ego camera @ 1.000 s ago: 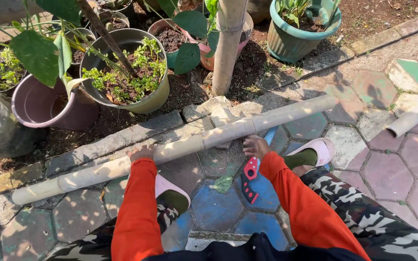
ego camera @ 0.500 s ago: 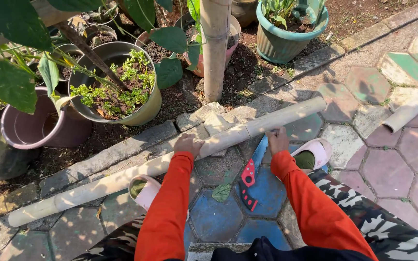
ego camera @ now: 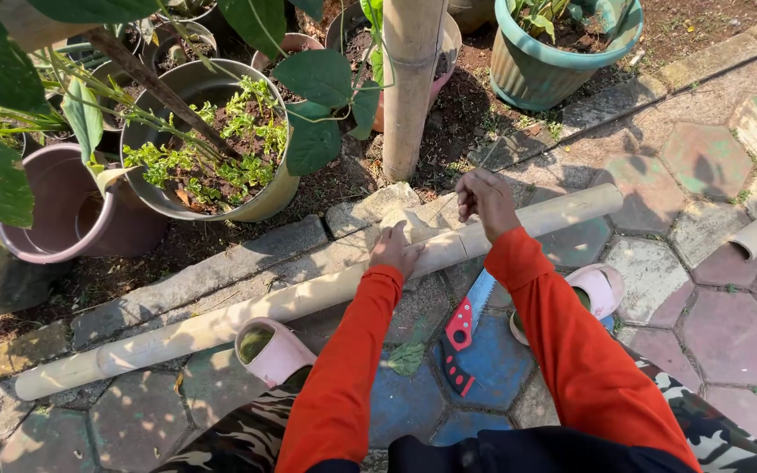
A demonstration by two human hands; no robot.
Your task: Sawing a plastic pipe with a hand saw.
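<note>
1. While the person crouches over it, the long pale bamboo pole (ego camera: 308,298) lies slantwise across the paving, and everything below is placed against that pole.
2. Nearest the camera, on the near side of the pole, two orange sleeves (ego camera: 343,368) reach forward above camouflage trousers (ego camera: 729,438).
3. Two pink shoes sit on the near side too: one (ego camera: 275,350) just beside the pole's lower stretch, the other (ego camera: 597,289) near its upper stretch.
4. Between the shoes, a saw with a red handle (ego camera: 459,337) lies on a blue paving stone, its blade tip close to the pole.
5. The left hand (ego camera: 393,250) rests on the pole's middle, fingers pressed flat and together against it.
6. The right hand (ego camera: 484,197) is raised just above the pole, fingers curled and pinched; what they pinch is too small to tell.
7. Beyond the pole runs a stone kerb (ego camera: 212,276), touching it along part of its length.
8. Farther on, an upright bamboo post (ego camera: 412,88) stands in the soil.
9. Left of that post sits a metal pot of green plants (ego camera: 212,149), with a purple pot (ego camera: 63,210) beside it.
10. Farthest, a green pot (ego camera: 554,61) stands beyond the pole's upper end.
</note>
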